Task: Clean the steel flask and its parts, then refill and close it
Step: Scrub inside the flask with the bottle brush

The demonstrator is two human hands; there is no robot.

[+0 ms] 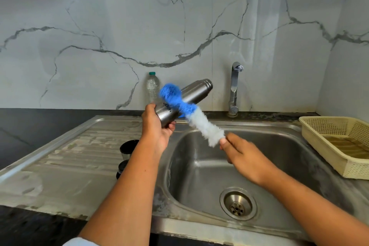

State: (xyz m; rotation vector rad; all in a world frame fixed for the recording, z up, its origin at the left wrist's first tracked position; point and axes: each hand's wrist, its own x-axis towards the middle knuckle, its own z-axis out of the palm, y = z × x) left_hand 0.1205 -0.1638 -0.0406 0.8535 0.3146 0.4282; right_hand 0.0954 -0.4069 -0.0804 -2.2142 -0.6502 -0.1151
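Note:
My left hand (157,126) grips the base end of the steel flask (196,91), which is tilted with its open neck pointing up and right, above the sink's left edge. My right hand (242,152) pinches the handle end of a bottle brush (201,121) with white bristles near my fingers and blue bristles at its tip. The blue tip lies across the outside of the flask body. Two dark flask parts, a cup-like lid (128,148) and a smaller cap (121,169), stand on the drainboard, partly hidden behind my left forearm.
The steel sink basin (279,166) with its drain (237,204) is below my hands. A tap (235,90) stands at the back. A clear plastic bottle (152,88) sits against the marble wall. A cream plastic basket (327,136) rests at the right.

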